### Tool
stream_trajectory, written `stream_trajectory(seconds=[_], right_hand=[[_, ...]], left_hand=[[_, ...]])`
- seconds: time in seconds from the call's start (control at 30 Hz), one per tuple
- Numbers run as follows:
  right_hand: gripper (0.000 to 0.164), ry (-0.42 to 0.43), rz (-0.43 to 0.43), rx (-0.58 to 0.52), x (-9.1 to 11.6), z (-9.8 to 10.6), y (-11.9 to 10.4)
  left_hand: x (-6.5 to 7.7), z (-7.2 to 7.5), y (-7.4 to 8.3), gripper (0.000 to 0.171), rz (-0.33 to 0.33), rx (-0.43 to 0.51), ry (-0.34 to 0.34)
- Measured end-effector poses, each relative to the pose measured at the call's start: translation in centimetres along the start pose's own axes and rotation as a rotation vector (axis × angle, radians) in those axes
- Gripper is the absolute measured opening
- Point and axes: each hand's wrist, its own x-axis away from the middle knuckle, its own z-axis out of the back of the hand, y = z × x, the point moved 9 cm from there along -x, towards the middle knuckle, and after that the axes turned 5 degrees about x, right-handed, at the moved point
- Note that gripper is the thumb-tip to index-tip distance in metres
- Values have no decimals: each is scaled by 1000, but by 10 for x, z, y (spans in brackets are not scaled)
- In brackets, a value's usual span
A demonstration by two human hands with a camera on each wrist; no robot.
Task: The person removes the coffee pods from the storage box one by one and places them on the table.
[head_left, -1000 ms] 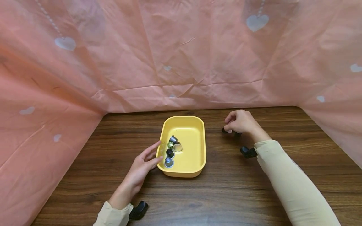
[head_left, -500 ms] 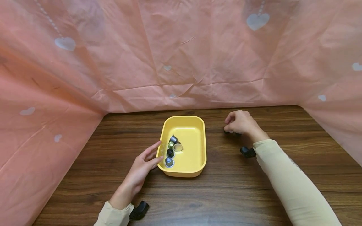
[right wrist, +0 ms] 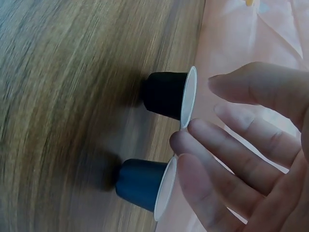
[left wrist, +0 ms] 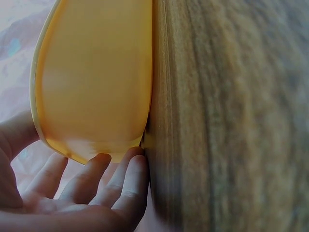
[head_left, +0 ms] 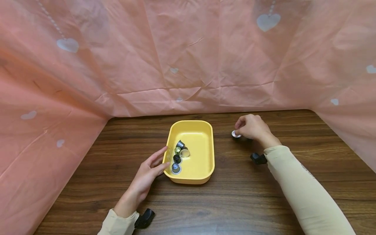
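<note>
In the head view a yellow tray (head_left: 188, 181) stands on the table, with several coffee capsules (head_left: 176, 168) along its left side. My left hand (head_left: 147, 174) holds the tray's left wall, thumb over the rim and fingers (left wrist: 128, 181) against the outside. Right of the tray, my right hand (head_left: 252, 127) hovers at two more capsules. The right wrist view shows a black capsule (right wrist: 166, 94) and a dark blue capsule (right wrist: 140, 183), both standing lid up. The thumb is apart from the black one's rim; fingertips lie close to the rims, and whether they touch is unclear.
A dark wooden table (head_left: 232, 202) lies beneath everything. Pink cloth (head_left: 188, 58) with pale hearts hangs behind the table and along its sides. Each wrist carries a black camera mount (head_left: 258, 158).
By my right hand, a capsule first seen as a dark shape now shows its silver lid facing up. The hand stays nearly in place. My left hand and the tray have not moved.
</note>
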Motion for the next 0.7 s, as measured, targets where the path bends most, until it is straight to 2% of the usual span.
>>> stream_trajectory(seconds=[0.33,0.7], right_hand=[[18,68,27,-66,4,11,0],[22,70,45,-136,4,11,-1]], left_hand=[[0,2,0,59,10,-9,5],[0,1,1,59,7,-19,7]])
